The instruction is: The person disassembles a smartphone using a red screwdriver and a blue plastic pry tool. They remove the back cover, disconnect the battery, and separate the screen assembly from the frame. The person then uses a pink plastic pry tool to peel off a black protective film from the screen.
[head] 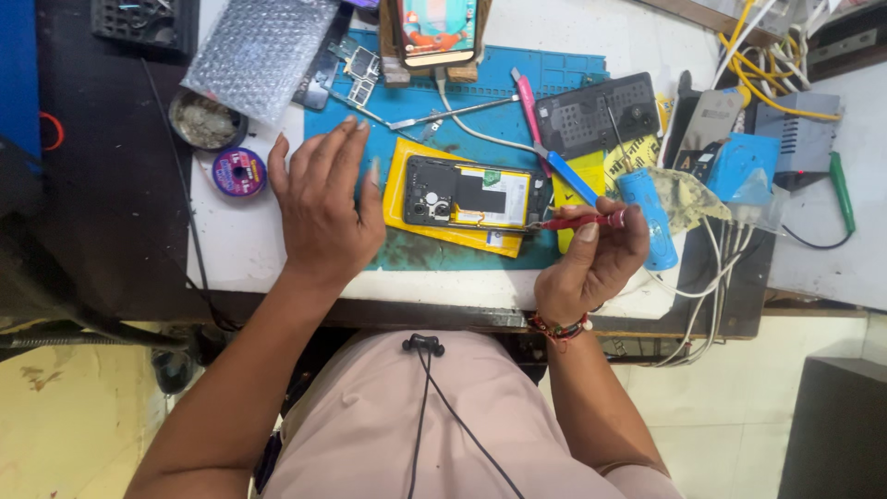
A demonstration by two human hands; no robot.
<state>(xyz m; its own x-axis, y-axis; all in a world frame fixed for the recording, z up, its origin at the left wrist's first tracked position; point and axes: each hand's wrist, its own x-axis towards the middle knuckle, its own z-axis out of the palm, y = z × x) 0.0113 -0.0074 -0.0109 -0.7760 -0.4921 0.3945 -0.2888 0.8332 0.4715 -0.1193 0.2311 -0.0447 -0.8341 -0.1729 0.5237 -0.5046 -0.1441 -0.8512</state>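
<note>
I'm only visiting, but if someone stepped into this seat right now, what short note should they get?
Left hand: open, fingers spread, resting beside the opened phone.
Right hand: pinching a red-handled screwdriver, tip at the phone's right edge.
The phone lies back-up on a yellow pad on the blue mat.
Done: back cover off, insides exposed.
Left: cannot tell which screws remain.

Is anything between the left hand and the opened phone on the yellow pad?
Nothing visible. The left hand hovers open just left of the opened phone; the right hand brings a red screwdriver to its right edge.
</note>
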